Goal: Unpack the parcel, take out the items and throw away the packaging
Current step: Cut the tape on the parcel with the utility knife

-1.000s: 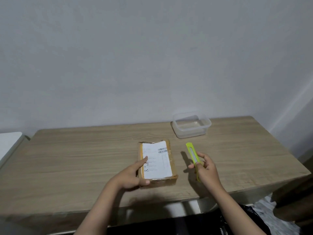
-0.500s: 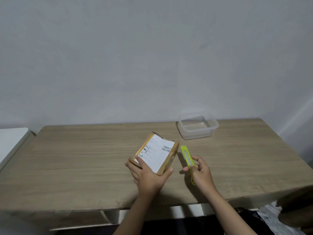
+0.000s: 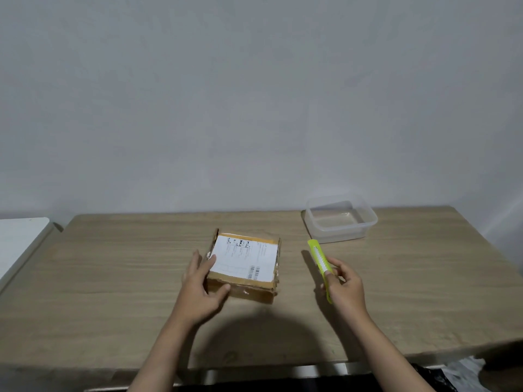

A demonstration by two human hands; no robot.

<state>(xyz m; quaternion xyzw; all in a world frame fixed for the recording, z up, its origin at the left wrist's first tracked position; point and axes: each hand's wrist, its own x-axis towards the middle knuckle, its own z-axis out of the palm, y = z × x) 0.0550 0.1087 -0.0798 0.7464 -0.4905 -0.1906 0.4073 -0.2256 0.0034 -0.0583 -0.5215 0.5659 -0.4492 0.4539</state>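
Right hand (image 3: 343, 287) grips the lime-green box cutter (image 3: 319, 263) by its lower half, fingers curled round the handle, tip aimed up and away; can't tell whether the blade is out, too small to see. Left hand (image 3: 202, 287) holds the parcel (image 3: 244, 263) at its near-left corner: thumb against the front edge, fingers laid along the left side. Parcel lies flat on the wooden table (image 3: 113, 292), mid-table, white shipping label (image 3: 245, 257) facing up, tape and flaps look shut. Cutter sits well right of the parcel, not touching it. Clear plastic tub (image 3: 341, 219) stands at the back right, just behind the cutter tip.
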